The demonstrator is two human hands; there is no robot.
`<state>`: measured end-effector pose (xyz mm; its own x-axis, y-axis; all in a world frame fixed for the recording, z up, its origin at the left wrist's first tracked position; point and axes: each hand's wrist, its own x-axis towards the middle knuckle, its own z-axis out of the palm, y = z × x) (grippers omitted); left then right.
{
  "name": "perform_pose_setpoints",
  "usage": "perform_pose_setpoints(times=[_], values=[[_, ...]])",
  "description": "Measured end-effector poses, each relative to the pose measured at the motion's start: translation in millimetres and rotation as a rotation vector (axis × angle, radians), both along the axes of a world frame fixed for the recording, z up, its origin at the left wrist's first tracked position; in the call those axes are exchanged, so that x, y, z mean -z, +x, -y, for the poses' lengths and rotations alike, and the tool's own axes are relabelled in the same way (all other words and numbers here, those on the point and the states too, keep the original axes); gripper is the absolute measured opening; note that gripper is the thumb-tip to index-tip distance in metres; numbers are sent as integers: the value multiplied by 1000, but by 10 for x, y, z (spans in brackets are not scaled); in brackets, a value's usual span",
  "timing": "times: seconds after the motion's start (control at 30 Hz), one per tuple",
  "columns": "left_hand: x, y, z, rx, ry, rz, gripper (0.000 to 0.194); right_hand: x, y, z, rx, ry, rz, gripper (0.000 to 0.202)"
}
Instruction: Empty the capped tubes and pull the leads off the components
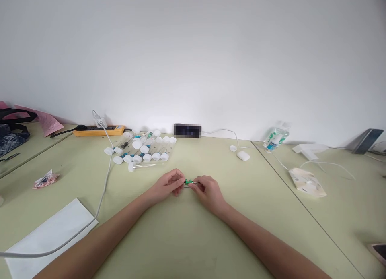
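Between my two hands, just above or on the table, is a small green part with thin dark ends [189, 182]; its exact kind is too small to make out. My left hand [167, 185] pinches its left end between thumb and fingertips. From the other side, my right hand [209, 191] grips the right end, where a thin rod shows. Beyond my left hand lie several clear tubes with white caps [145, 149], some with blue or dark pieces inside. One capped clear tube [147, 165] lies closest to my hands.
A yellow power strip [99, 131] holds a white charger, whose cable crosses a white sheet [51, 240] at left. By the wall stand a dark digital display [187, 131] and a plastic bottle [276, 138]. A white earbud-like case [243, 155] and a packet [306, 182] lie right.
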<state>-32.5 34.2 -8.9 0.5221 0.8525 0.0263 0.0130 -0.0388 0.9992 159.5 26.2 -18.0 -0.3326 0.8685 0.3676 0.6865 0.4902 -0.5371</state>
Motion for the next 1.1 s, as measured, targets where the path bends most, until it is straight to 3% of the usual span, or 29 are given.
perform_pose_setpoints(times=[1.1], values=[[-5, -5, 16, 8, -3, -24, 25, -12, 4, 0, -1, -1, 10, 35]])
